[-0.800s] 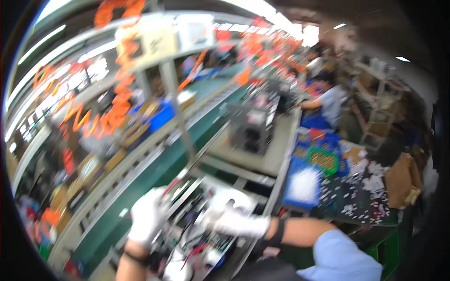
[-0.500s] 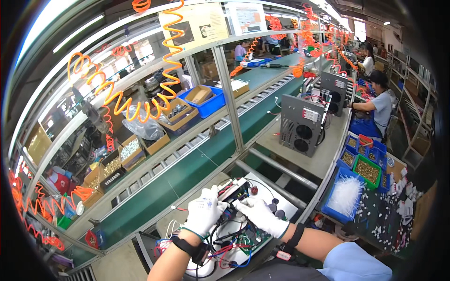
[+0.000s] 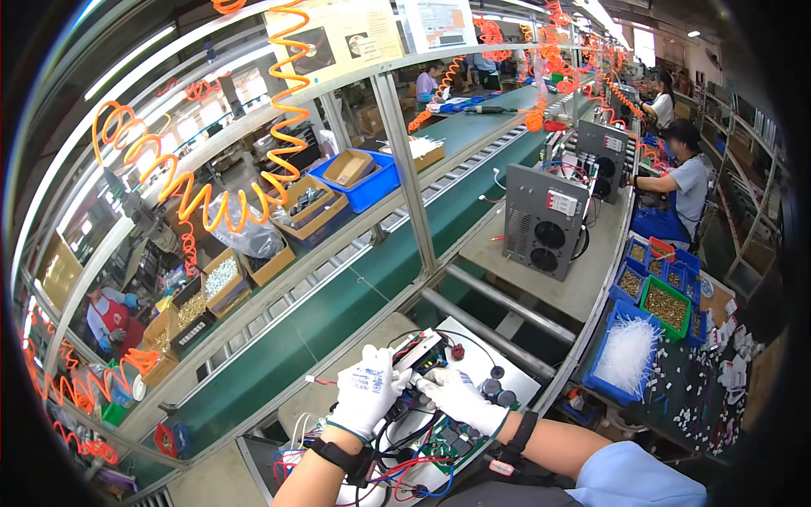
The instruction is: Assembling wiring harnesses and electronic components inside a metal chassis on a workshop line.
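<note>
Left hand (image 3: 365,393) and right hand (image 3: 463,399), white fabric gloves, fingers curled nearly together over a flat white panel (image 3: 478,362); exact hold can't tell. Panel's long axis: near-left to far-right. Thin looped wires (image 3: 412,463) nearest wearer. Gapped round metal rollers (image 3: 511,304) past far edge.

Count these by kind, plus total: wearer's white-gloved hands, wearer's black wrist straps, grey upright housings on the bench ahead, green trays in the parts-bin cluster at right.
White-gloved hands: 2
Black wrist straps: 2
Grey upright housings: 2
Green tray: 1
Total: 7
</note>
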The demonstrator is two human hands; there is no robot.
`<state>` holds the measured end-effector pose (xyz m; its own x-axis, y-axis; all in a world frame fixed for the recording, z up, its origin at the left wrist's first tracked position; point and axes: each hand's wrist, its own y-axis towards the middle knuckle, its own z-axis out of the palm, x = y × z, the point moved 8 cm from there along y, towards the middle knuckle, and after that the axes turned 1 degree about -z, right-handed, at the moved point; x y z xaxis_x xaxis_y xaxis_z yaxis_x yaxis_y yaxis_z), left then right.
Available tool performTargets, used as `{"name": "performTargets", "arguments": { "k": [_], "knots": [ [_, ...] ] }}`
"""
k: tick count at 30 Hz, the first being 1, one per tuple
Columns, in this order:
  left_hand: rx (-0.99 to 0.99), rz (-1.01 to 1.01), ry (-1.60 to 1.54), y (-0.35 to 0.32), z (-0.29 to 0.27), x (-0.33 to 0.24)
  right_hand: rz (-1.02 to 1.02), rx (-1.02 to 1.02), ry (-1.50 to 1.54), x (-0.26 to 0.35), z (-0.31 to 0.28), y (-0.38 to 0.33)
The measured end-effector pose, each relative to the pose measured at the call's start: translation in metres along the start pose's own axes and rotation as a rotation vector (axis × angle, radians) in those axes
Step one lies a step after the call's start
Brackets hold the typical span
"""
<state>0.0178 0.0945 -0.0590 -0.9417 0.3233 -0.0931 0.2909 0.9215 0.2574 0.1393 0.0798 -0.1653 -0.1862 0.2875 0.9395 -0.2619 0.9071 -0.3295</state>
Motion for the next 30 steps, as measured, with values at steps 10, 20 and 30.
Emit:
{"name": "performTargets", "arguments": {
  "k": [10, 20, 30],
  "knots": [
    [-0.121, 0.035, 0.008, -0.001, -0.003, 0.003, -0.157, -0.149, -0.420, -0.016, 0.001, 0.026],
    [-0.059, -0.012, -0.046, 0.004, -0.005, 0.005, -0.155, 0.022, -0.445, -0.004, -0.002, 0.023],
    [-0.081, -0.027, -0.062, 0.002, -0.011, -0.002, -0.092, -0.048, -0.189, -0.019, 0.002, 0.032]
  ]
}}
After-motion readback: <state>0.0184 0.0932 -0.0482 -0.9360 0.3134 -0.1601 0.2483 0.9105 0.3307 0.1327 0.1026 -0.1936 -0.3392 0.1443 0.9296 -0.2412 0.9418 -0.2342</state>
